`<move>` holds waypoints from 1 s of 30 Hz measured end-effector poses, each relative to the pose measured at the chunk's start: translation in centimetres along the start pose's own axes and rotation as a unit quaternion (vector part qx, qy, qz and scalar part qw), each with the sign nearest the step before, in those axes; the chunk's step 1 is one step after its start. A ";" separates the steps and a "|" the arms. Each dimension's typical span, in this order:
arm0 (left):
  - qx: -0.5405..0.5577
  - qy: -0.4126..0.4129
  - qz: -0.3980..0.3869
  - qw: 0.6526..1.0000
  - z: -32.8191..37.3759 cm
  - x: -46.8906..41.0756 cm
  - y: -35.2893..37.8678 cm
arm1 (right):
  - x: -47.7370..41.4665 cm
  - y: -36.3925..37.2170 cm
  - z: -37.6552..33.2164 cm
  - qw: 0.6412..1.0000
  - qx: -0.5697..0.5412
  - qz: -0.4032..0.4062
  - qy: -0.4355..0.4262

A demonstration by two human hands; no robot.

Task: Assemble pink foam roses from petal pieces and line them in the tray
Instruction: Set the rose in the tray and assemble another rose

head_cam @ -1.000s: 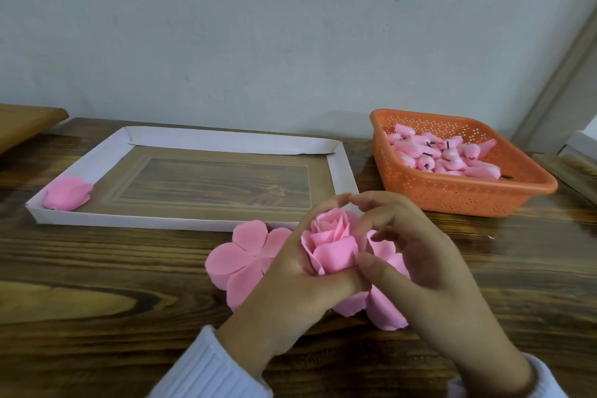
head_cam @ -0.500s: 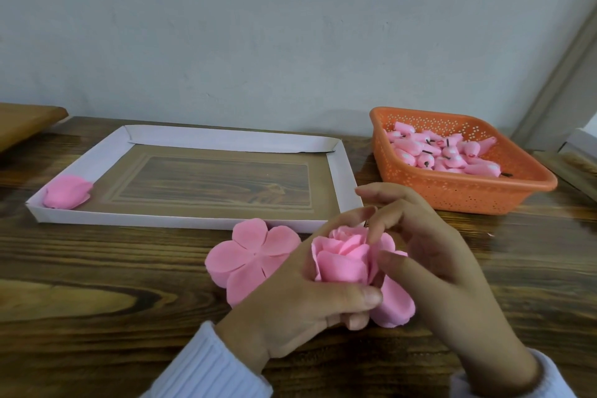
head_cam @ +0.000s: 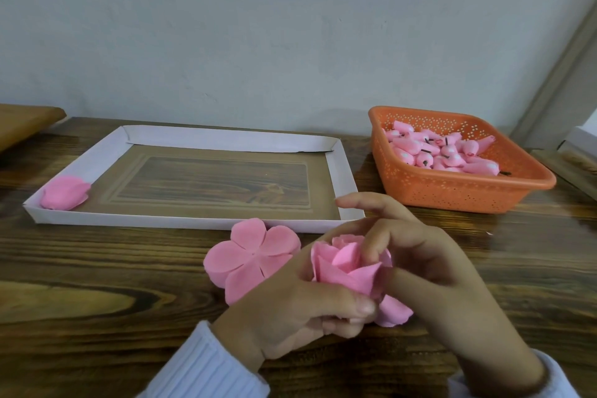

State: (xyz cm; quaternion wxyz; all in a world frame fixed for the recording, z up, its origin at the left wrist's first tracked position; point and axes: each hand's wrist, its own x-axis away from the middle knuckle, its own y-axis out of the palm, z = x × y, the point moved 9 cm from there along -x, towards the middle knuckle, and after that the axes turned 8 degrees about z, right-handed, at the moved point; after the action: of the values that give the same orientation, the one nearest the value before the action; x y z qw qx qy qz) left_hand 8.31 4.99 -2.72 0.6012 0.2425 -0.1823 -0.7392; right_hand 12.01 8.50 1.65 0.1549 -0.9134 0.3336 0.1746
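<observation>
My left hand (head_cam: 300, 310) grips a half-wrapped pink foam rose (head_cam: 342, 268) from below and the left, thumb across its lower petals. My right hand (head_cam: 426, 271) pinches the rose's upper petals from the right, index finger raised. One loose outer petal (head_cam: 392, 313) sticks out under the hands. A flat five-petal foam piece (head_cam: 248, 258) lies on the table just left of the rose. One finished pink rose (head_cam: 64, 192) sits in the near left corner of the white cardboard tray (head_cam: 339, 171).
An orange perforated basket (head_cam: 452, 191) holding several pink rose buds (head_cam: 445, 152) stands at the right, behind my right hand. A wooden board edge (head_cam: 26, 123) shows at the far left. The wall rises close behind the table.
The rose has come down toward the table and slightly right. My right fingers have shifted onto the upper petals, and an outer petal has folded up against the bud.
</observation>
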 end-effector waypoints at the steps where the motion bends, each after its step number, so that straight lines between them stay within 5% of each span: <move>1: 0.006 0.000 -0.001 1.000 0.0 0.0 0.0 | 0.0 -0.1 0.0 1.000 -0.013 0.004 0.003; 13: 0.041 -0.029 0.033 0.998 -0.5 0.3 -1.1 | 0.0 -0.2 -0.4 0.997 0.063 -0.004 -0.036; 26: 0.084 -0.032 0.016 0.996 -0.5 0.0 -0.7 | -0.1 -0.1 0.1 0.999 -0.005 -0.035 -0.017; 30: 0.042 -0.006 0.032 0.999 -0.4 -0.1 -1.1 | -0.1 -0.9 0.5 1.000 -0.016 0.008 -0.008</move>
State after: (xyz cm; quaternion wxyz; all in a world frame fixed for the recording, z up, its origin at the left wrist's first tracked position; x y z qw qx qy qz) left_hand 7.65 5.30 -3.69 0.6123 0.2573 -0.2247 -0.7130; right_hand 12.44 9.36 1.38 0.1411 -0.9116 0.3372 0.1883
